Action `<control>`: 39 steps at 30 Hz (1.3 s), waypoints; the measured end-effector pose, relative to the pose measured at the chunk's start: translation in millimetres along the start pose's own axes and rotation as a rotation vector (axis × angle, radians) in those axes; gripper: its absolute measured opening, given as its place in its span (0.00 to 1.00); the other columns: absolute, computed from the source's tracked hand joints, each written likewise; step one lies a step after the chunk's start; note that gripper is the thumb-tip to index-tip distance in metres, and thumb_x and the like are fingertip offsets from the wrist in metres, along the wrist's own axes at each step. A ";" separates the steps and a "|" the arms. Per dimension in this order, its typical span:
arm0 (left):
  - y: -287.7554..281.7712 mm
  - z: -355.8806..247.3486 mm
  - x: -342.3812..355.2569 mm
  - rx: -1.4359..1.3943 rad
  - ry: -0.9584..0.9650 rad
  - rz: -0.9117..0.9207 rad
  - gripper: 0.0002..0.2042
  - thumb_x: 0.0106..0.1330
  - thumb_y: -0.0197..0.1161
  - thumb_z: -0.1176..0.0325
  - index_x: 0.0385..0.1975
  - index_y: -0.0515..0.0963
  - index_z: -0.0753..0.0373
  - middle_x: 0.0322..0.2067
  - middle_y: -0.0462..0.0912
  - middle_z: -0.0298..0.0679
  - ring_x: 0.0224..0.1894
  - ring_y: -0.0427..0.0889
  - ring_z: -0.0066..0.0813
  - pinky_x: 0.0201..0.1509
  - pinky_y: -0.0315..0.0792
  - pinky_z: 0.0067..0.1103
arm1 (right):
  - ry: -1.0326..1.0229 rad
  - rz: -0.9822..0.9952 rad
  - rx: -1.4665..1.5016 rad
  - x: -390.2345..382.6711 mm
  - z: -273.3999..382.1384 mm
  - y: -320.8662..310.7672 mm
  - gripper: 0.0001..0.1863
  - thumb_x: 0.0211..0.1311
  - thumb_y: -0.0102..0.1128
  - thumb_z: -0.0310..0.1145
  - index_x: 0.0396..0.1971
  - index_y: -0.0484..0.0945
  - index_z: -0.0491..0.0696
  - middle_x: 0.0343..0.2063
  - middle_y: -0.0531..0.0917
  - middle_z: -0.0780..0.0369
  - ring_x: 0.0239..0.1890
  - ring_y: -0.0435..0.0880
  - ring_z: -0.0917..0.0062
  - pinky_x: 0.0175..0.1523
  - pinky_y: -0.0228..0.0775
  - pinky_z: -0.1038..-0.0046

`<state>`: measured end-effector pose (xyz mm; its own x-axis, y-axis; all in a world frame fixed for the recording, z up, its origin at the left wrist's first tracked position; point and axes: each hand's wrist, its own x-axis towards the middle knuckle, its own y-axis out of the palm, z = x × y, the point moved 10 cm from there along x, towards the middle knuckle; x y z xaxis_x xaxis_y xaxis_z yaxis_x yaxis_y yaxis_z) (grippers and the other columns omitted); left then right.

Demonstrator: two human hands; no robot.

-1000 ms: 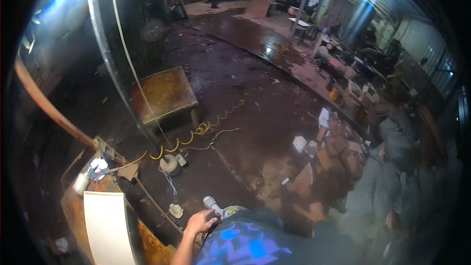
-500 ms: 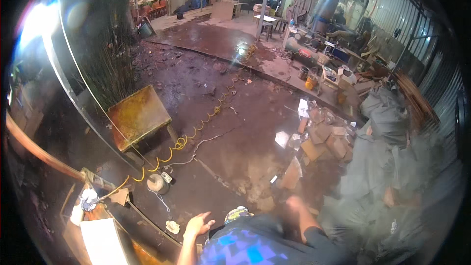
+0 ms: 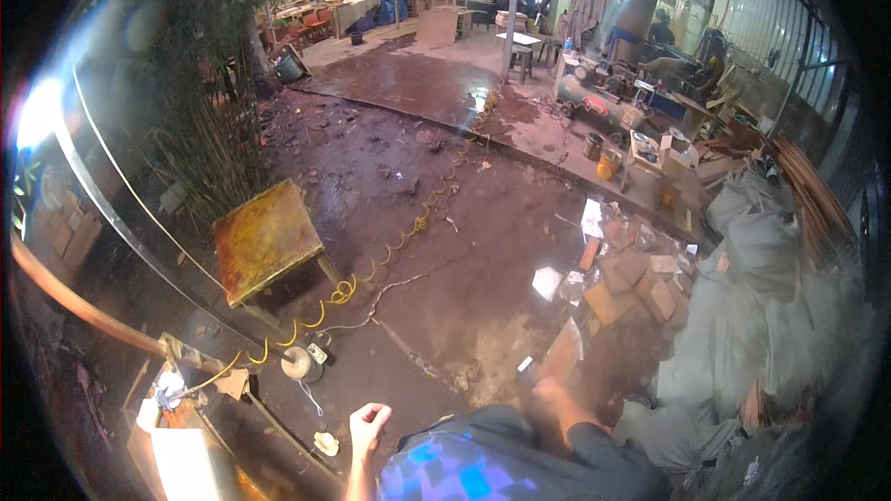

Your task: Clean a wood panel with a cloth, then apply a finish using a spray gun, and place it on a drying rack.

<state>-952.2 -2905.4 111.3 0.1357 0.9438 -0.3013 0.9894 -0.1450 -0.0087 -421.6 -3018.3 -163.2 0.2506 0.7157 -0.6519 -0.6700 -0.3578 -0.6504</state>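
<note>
My left hand [image 3: 370, 419] is raised in front of me at the lower middle, its fingers curled in toward the thumb, with no object showing in it. Nearest to it on the ground lies a small pale crumpled scrap [image 3: 326, 443]. My right hand [image 3: 554, 397] hangs lower right, low beside the near end of a flat brown board piece [image 3: 564, 353]. Its fingers are blurred, so whether it touches the board or holds anything cannot be made out. A small white piece [image 3: 524, 364] lies just beyond that hand.
A yellow coiled hose [image 3: 379, 267] runs across the dirt ground past a stained square table [image 3: 266, 239]. Scrap boards [image 3: 631, 283] and grey sacks [image 3: 719, 353] fill the right side. At lower left stands a bench with a white panel [image 3: 188, 464]; near it sits a round-topped stool-like object [image 3: 299, 364].
My left hand has gone from spread fingers to curled ones. My right hand has shifted slightly, now overlapping the board's near end. The view has tilted and turned a little.
</note>
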 end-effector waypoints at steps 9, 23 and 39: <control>174.4 -98.6 56.7 -0.076 0.107 0.364 0.15 0.64 0.65 0.58 0.32 0.83 0.66 0.21 0.80 0.32 0.18 0.71 0.15 0.21 0.66 0.16 | -0.152 -0.232 0.071 28.1 -133.7 1.5 0.20 0.52 0.63 0.44 0.43 0.84 0.48 0.41 0.86 0.56 0.44 0.85 0.65 0.50 0.74 0.66; 330.7 -428.2 -180.5 -1.008 0.746 1.611 0.24 0.68 0.59 0.48 0.36 0.76 0.69 0.32 0.78 0.47 0.35 0.77 0.45 0.46 0.68 0.39 | 0.352 -0.221 0.502 -112.7 -156.7 -20.5 0.17 0.50 0.66 0.37 0.39 0.85 0.45 0.31 0.86 0.59 0.34 0.84 0.72 0.42 0.74 0.69; 327.0 -389.8 -210.5 -0.940 0.553 2.063 0.19 0.68 0.60 0.60 0.18 0.71 0.66 0.18 0.70 0.49 0.19 0.66 0.54 0.23 0.55 0.40 | 0.214 -0.212 0.458 -82.2 -180.1 44.5 0.20 0.53 0.65 0.37 0.44 0.84 0.43 0.29 0.86 0.60 0.27 0.81 0.76 0.33 0.73 0.71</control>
<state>-636.9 -3035.7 543.6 0.4562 -0.2326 0.8589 -0.7016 -0.6878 0.1865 -346.2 -3201.1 -208.7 0.5179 0.5885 -0.6209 -0.8132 0.1133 -0.5709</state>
